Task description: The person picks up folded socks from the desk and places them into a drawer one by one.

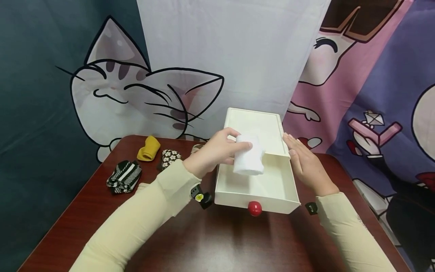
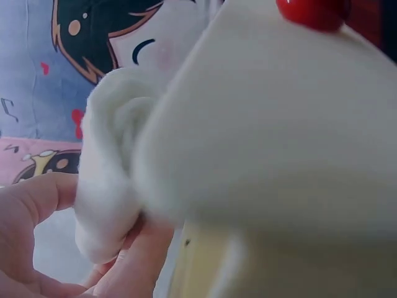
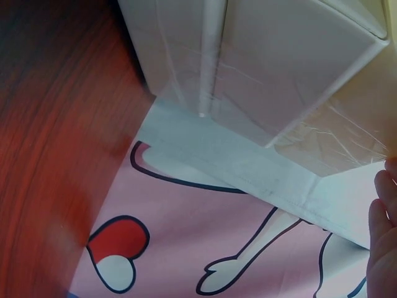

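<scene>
A rolled white sock [image 1: 249, 160] is pinched between the thumb and fingers of my left hand [image 1: 215, 151], above the pulled-out drawer [image 1: 258, 206] of a white box [image 1: 255, 122]. In the left wrist view the sock [image 2: 105, 180] shows its coiled end beside the drawer's blurred front [image 2: 267, 124]. A red knob [image 1: 255, 208] sits on that front. With fingers straight, my right hand [image 1: 307, 166] lies along the box's right side; whether it touches is hard to tell. Only part of the right hand [image 3: 384, 242] enters the right wrist view.
Left of the box on the brown table [image 1: 204, 245] lie a yellow rolled sock [image 1: 148, 148], a black-and-white one [image 1: 124, 176] and a flower-patterned one [image 1: 171, 158]. More socks are partly hidden by my left arm. A printed cloth [image 1: 238, 49] hangs behind.
</scene>
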{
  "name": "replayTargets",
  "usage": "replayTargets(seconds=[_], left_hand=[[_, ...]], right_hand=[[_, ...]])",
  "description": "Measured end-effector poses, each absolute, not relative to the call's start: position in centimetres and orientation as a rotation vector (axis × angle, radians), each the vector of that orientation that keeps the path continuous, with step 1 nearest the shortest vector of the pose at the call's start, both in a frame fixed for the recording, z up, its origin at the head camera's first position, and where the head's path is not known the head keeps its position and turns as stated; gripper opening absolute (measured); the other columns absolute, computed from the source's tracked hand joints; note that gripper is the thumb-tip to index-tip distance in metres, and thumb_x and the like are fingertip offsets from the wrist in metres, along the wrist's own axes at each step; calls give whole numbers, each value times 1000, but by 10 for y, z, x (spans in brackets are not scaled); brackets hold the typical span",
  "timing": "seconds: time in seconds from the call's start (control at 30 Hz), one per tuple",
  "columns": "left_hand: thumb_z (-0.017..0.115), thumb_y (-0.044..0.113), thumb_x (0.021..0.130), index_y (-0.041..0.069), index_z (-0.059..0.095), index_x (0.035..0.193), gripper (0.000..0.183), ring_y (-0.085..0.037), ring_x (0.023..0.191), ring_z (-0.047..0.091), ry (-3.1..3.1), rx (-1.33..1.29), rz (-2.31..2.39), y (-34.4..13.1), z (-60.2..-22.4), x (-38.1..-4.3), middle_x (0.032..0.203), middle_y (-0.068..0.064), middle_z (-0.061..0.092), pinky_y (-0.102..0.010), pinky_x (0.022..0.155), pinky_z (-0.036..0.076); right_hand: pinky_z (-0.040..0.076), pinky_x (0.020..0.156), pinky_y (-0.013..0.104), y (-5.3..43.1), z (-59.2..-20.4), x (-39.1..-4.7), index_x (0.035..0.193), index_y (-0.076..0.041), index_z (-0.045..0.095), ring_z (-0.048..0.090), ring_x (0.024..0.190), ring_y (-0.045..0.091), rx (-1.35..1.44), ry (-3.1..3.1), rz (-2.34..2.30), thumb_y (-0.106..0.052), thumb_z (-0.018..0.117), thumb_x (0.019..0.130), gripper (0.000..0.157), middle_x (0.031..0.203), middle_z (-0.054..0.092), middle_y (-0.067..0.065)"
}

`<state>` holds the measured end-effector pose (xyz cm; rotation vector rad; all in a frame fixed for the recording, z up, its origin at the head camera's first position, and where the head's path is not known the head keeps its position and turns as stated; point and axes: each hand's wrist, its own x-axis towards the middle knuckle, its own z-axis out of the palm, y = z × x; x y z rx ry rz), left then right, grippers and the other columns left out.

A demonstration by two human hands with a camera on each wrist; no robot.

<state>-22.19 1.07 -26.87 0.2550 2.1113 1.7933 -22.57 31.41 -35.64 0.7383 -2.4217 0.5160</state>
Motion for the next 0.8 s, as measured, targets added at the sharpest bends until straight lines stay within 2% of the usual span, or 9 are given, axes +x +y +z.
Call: replayTargets(seconds=[0.27, 0.4, 0.67, 0.8], left_hand=[[63, 9, 95, -1, 45, 134, 43, -31, 106, 62, 1940, 243, 1671, 31, -267, -217, 126, -15, 54, -43, 85, 59], [64, 9, 97, -1, 46, 135, 43, -31, 107, 62, 1921, 259, 1583, 38, -268, -216, 123, -14, 56, -45, 86, 59], [70, 14, 97, 3, 51, 128, 39, -28, 97, 68, 1993, 309, 1456, 44, -274, -220, 115, -12, 60, -38, 73, 62], [69, 12, 97, 0, 53, 124, 33, -26, 92, 67, 2016, 355, 1420, 48, -275, -220, 110, -12, 60, -35, 70, 62]], right_hand=[[18, 122, 27, 313, -357, -226, 151, -3, 45, 42, 143, 32, 748, -2404, 516, -14, 40, 109, 44, 154, 46, 17], [18, 122, 26, 313, -357, -226, 152, -5, 44, 41, 144, 30, 741, -2410, 515, -15, 40, 109, 44, 154, 46, 16], [18, 122, 26, 314, -357, -226, 153, -5, 44, 41, 145, 30, 737, -2420, 510, -15, 41, 109, 45, 155, 45, 15], [17, 122, 26, 314, -356, -226, 153, -6, 43, 39, 146, 26, 733, -2429, 502, -16, 41, 109, 45, 156, 44, 14]])
